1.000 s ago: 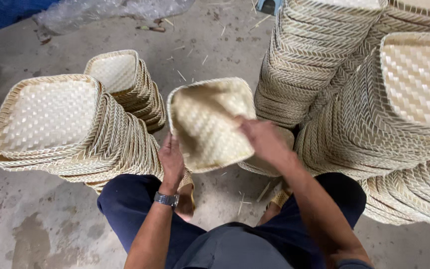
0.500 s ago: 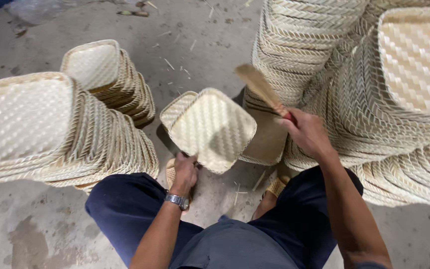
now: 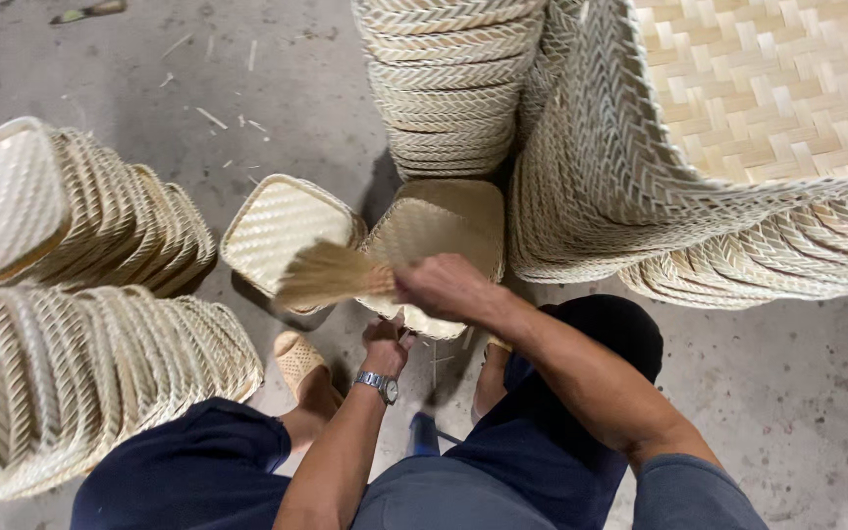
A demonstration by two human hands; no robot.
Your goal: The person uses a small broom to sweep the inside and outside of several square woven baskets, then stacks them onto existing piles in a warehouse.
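My left hand, with a watch on the wrist, grips the lower edge of a square woven bamboo tray that is tilted up in front of my knees. My right hand is closed on a straw-coloured hand brush. The brush is blurred and lies across the tray's left side. A second woven tray sits on the floor just left of the held one, partly behind the brush.
Tall stacks of woven trays stand at the left, the far left, the back centre and the right. I sit with dark trousers and woven sandals on a grey concrete floor.
My right hand has swung the brush from up at the right down across the tray to the left. The view has shifted toward the right stacks. My left hand still holds the tray's edge.
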